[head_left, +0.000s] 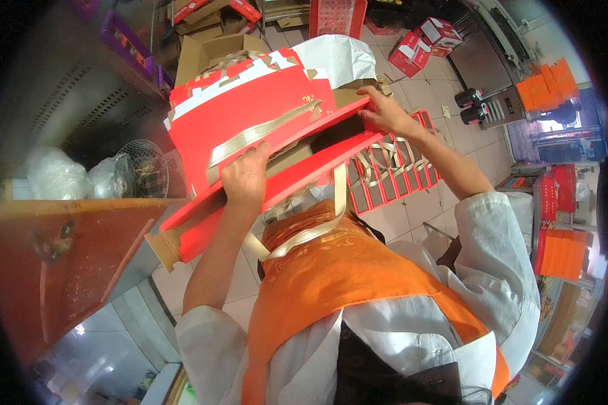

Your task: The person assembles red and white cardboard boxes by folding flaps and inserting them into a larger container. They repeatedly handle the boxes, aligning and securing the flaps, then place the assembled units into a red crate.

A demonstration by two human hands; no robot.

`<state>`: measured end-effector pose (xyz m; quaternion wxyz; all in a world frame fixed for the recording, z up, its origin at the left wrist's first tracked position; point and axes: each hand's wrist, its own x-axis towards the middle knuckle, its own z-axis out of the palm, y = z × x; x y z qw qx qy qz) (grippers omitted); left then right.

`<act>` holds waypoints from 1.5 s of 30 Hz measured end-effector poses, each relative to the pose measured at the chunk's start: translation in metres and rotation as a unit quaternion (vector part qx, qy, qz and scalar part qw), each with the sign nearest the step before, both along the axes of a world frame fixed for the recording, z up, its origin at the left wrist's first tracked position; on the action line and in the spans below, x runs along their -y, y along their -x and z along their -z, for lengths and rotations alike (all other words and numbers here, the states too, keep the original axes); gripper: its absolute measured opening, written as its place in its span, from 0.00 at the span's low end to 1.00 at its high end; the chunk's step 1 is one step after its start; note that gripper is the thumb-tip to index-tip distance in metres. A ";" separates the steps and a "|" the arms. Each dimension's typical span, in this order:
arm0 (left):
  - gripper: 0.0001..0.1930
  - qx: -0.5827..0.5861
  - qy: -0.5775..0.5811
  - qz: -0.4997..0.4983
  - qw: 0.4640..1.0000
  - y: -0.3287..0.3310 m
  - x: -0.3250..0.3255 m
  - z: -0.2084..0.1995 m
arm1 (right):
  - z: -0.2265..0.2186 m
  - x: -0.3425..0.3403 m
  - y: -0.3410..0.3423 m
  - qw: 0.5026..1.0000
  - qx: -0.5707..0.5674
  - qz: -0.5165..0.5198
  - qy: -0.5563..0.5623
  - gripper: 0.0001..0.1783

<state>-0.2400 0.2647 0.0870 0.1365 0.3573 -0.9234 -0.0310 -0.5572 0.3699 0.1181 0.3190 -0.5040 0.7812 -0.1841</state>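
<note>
A red cardboard box point(302, 177) with a long open mouth is tilted in front of my body. My left hand point(245, 177) is closed over its near-left part, the fingertips partly hidden in the opening. At the far right end, my right hand point(387, 115) grips the box edge, fingers over the top. A beige ribbon handle point(304, 236) hangs from the box against my orange apron. Just beyond lies a stack of flat red cartons point(250, 101), with a gold ribbon handle point(263, 131) on the top one.
Several red boxes with ribbon handles point(398, 169) stand in a row on the tiled floor to the right. A brown wooden surface point(67, 250) is at the left, with clear plastic bags point(57, 175) and a wire strainer point(143, 167). An open cardboard carton point(213, 54) sits behind the stack.
</note>
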 end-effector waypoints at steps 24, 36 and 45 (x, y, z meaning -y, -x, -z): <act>0.04 0.018 -0.030 0.011 0.999 -0.017 0.021 -0.010 | -0.031 0.029 -0.016 0.953 0.234 -0.009 -0.191 0.27; 0.02 0.021 -0.031 0.011 0.999 -0.027 0.039 -0.017 | -0.051 0.051 -0.073 0.896 -0.265 -0.250 0.252 0.31; 0.19 -0.168 -0.073 0.066 0.981 -0.055 0.037 -0.037 | 0.001 0.117 -0.168 0.840 -0.292 -0.380 0.253 0.31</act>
